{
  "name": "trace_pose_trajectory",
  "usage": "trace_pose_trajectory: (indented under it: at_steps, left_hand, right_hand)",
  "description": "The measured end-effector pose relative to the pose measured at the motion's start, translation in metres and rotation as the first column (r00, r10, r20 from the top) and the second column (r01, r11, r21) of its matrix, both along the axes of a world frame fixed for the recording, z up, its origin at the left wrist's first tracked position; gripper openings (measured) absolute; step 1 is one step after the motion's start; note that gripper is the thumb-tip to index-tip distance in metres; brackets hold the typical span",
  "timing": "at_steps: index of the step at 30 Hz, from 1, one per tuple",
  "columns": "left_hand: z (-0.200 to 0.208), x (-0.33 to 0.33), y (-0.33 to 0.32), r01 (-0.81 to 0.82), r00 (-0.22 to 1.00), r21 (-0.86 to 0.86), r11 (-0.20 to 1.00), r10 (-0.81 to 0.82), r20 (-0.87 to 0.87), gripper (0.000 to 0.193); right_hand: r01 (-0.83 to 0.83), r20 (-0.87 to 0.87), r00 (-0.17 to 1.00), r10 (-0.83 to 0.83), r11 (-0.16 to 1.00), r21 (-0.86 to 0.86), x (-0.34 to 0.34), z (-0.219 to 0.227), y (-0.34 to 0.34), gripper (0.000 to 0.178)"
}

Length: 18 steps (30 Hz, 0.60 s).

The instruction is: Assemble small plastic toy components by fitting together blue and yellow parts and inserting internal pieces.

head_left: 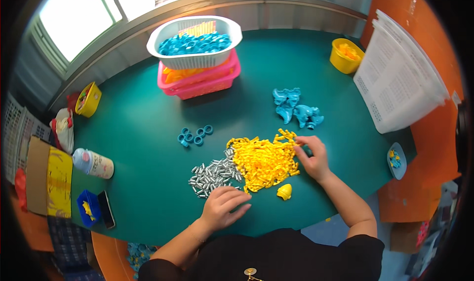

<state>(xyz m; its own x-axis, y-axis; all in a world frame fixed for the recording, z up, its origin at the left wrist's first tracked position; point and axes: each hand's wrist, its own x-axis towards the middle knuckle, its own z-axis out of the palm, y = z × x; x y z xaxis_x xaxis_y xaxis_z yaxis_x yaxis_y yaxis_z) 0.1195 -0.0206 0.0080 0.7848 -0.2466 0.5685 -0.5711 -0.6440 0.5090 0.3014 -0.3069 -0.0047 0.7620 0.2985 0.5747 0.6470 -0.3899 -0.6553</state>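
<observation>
My left hand [224,208] hovers at the near edge of the piles, fingers stretched out and thumb apart, with nothing seen in it. Just beyond it lies a heap of small silver-grey cylindrical pieces [212,176]. Next to that is a larger pile of small yellow plastic pieces [264,162]. At this pile's right edge is my right hand [314,160], its fingers curved and thumb apart, fingertips beside some yellow pieces. A yellow rounded cap-like part [284,191] rests near the pile. Several blue rings [198,140] and shiny blue molded parts [296,108] lie farther off.
At the back, a white basket [195,60] of blue pieces sits on pink baskets [212,86]. A yellow tub [343,59], tall white bin [395,78] and small bowl [402,162] stand right. On the left are a bottle [94,163], blue container [85,209] and phone [105,209].
</observation>
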Motion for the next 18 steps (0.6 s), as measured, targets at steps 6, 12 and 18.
trace_pose_trajectory:
  at_steps: [6, 12, 18]
  left_hand:
    - [0.005, 0.007, 0.010, -0.089, 0.994, -0.100, 0.991, 0.094, 0.049, 0.025]
    - [0.010, 0.004, 0.024, -0.264, 0.935, -0.076, 0.962, 0.274, 0.224, 0.028]
    - [0.011, 0.004, 0.050, -0.558, 0.746, -0.089, 0.825, 0.545, 0.383, 0.032]
  right_hand:
    - [0.105, 0.108, 0.990, -0.093, 0.989, -0.106, 0.005, 0.006, -0.008, 0.016]
    - [0.105, 0.189, 0.980, -0.064, 0.970, -0.220, 0.006, 0.004, -0.005, 0.016]
    - [-0.025, 0.379, 0.910, 0.171, 0.932, -0.361, -0.013, 0.001, -0.001, 0.033]
